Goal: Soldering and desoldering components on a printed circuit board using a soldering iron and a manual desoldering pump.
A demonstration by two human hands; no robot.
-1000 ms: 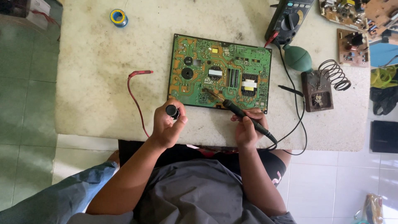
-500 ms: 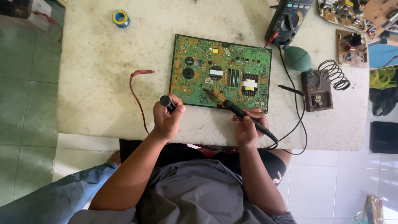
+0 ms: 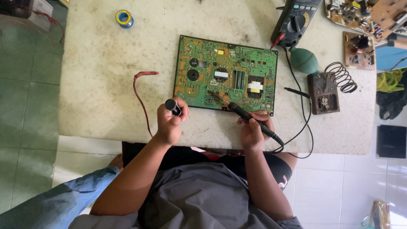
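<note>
1. The soldering iron [image 3: 248,118] is a long black stick just right of the middle of the frame. Its thin metal tip rests on the lower part of the green circuit board [image 3: 226,75].
2. The right hand [image 3: 253,132] is wrapped around the black handle of the soldering iron, near the lower edge of the board.
3. The left hand [image 3: 169,123] is closed around a small black round part [image 3: 173,106], held up just off the lower left corner of the board.
4. The board lies flat in the middle of the pale tabletop [image 3: 97,85].
5. A red wire [image 3: 140,95] curls on the tabletop to the left of the left hand.
6. A black cord [image 3: 303,127] runs from the soldering iron's end, off to the right.
7. To the right of the board are a green rubber bulb [image 3: 303,60] and a brown stand with a coiled spring [image 3: 341,77].
8. A dark meter [image 3: 295,19] sits at the top, above the bulb.
9. A small blue and yellow roll [image 3: 124,18] is in the upper left.
</note>
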